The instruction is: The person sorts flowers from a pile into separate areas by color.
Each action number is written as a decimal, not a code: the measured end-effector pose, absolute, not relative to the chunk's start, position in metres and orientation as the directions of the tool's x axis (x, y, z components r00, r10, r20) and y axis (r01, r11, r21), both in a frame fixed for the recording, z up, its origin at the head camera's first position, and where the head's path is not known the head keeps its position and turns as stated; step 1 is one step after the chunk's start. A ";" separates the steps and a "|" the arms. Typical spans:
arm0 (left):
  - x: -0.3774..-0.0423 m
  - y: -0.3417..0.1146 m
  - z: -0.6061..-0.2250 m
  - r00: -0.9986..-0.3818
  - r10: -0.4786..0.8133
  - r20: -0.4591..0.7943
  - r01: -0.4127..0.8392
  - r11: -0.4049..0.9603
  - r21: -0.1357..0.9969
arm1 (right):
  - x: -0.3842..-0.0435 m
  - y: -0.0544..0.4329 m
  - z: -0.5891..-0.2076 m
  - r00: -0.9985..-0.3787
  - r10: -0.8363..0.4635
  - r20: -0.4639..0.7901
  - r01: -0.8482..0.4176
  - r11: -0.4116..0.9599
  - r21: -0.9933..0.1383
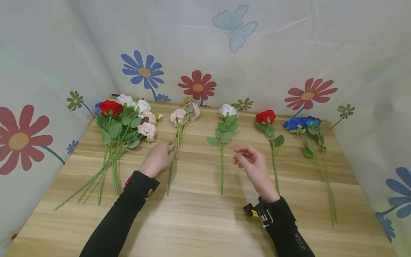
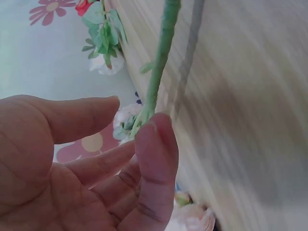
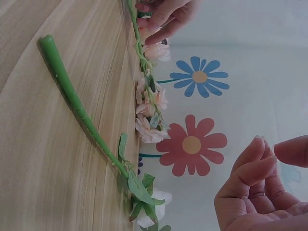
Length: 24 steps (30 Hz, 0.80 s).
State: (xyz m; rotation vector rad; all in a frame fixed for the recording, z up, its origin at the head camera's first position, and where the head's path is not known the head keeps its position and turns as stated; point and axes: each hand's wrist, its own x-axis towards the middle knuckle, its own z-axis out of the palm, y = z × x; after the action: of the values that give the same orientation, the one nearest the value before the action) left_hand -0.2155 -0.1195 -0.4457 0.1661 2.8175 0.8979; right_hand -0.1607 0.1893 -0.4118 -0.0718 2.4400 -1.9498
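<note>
My left hand (image 1: 158, 159) is at the green stem (image 2: 163, 53) of a pink flower spray (image 1: 181, 116) lying on the table. In the left wrist view a gap shows between thumb and index finger, and the index fingertip overlaps the stem; whether they touch is hard to tell. Loosely bent and holding nothing, my right hand (image 1: 255, 167) hovers between a white rose (image 1: 227, 110) and a red rose (image 1: 265, 117). The right wrist view shows its thumb close to the fingertips, with the white rose's stem (image 3: 77, 108) lying apart from it.
To the left lies a bunch of red, white, blue and pink flowers (image 1: 117, 130), its stems crossing. Blue flowers (image 1: 302, 123) lie at the right. The wooden table (image 1: 199, 225) ends at a white curtain (image 1: 273, 64) printed with flowers and a butterfly.
</note>
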 end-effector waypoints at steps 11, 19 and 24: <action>-0.197 -0.152 -0.428 -0.988 0.142 0.062 0.153 0.851 0.503 | -0.158 0.180 -0.411 -0.994 -0.101 -0.038 0.033 0.049 -0.998; -0.191 -0.186 -0.423 -0.964 0.117 0.237 0.214 0.872 0.441 | -0.172 0.155 -0.403 -0.976 -0.190 -0.110 0.142 -0.161 -0.977; -0.184 -0.205 -0.418 -0.952 0.073 0.298 0.206 0.872 0.444 | -0.176 0.140 -0.401 -0.964 -0.224 -0.139 0.176 -0.154 -0.972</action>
State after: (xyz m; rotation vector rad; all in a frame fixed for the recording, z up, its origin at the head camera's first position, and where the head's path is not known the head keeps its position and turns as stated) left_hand -0.1844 -0.2050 -0.4182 0.2506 3.3036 0.8345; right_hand -0.1757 0.1400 -0.4005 -0.0547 1.8487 -2.2037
